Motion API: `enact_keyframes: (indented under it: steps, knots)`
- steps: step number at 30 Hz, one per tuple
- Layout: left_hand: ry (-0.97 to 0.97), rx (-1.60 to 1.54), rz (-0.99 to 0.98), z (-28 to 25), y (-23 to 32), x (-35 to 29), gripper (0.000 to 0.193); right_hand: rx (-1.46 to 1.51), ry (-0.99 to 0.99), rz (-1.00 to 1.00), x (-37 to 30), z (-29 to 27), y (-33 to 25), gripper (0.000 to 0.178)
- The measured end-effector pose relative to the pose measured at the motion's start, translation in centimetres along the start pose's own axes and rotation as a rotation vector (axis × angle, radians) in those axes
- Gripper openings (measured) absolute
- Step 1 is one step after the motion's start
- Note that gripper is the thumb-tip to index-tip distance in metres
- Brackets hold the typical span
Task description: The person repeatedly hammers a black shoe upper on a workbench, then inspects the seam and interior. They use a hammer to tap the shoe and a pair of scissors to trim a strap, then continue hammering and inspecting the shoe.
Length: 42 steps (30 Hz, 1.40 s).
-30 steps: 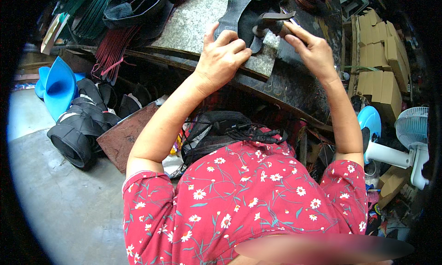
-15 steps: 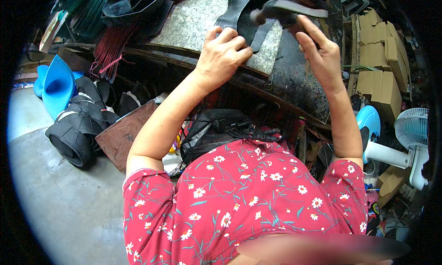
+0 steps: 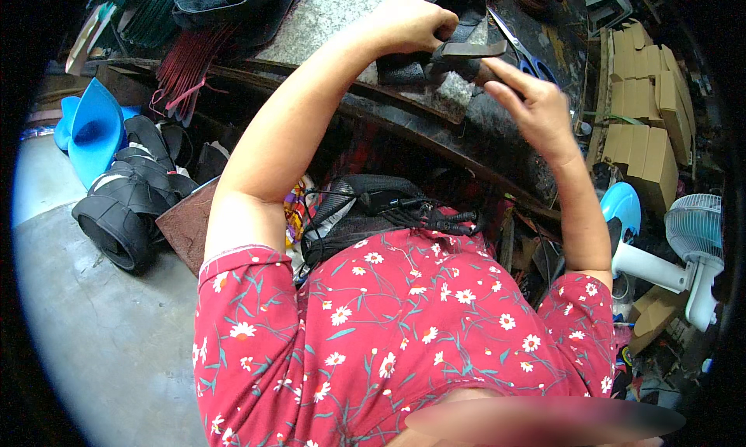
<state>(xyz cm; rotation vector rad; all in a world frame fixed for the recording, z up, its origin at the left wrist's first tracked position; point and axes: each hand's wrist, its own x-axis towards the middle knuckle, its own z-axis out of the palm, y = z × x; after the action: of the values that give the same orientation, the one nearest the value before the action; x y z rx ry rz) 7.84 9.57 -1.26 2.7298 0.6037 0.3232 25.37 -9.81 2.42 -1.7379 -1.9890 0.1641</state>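
Along the top of the view, a dark worktop (image 3: pixel 509 136) is seen at a slant, and a pale speckled slab (image 3: pixel 318 16) is borne on it. Off to the right, brown cardboard boxes (image 3: pixel 633 97) are stacked; on the floor at the left, rounded black pieces (image 3: pixel 116 229) are heaped. Below the boxes, a white fan (image 3: pixel 695 226) is placed. Over the worktop's front edge, dark red strips (image 3: pixel 186 78) are hung. On the slab, towards its right end, a sheet of black material (image 3: pixel 400 69) is laid, partly covered by the left hand (image 3: pixel 412 24). That hand's fingers are bent closely over the sheet; whether it is pinched cannot be told. By the right hand (image 3: pixel 540 109), with fingers closed, a hammer (image 3: pixel 472 51) is gripped at its handle. Its head is held over the sheet, just beside the left fingertips; whether contact is made cannot be told. Near the hammer, blue-handled scissors (image 3: pixel 518 46) are laid.
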Motion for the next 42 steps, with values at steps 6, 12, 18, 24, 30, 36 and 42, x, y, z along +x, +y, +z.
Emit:
enact_keyframes:
  steps: [6,12,18,24,30,36,42]
  knots:
    - [0.024,-0.035,-0.002,-0.1,-0.1,-0.2,0.042,0.446,0.374,0.24,0.5,-0.5,-1.7,0.041]
    - [0.286,-0.147,-0.069,1.3,0.1,-1.8,0.024,-0.067,0.0,-0.089,0.0,-0.9,-0.9,0.034]
    - [0.476,-0.518,-0.231,2.3,-0.5,-1.3,0.021,0.473,0.301,0.1,-0.3,-0.8,-2.1,0.035]
    - [0.649,-0.612,-0.231,2.9,-1.5,-1.7,0.023,-0.157,-0.001,-0.037,0.0,-0.8,-0.9,0.037]
    - [0.81,-0.542,-0.285,4.0,-2.2,-1.5,0.028,-0.016,0.065,-0.157,-0.5,0.6,0.7,0.036]
    - [0.837,-0.374,-0.304,3.7,-2.0,-1.2,0.018,-0.387,0.222,0.04,4.7,1.4,3.4,0.035]
    - [0.75,-0.47,-0.341,2.9,-1.6,-1.3,0.021,-0.011,0.314,-0.116,1.6,1.3,1.9,0.037]
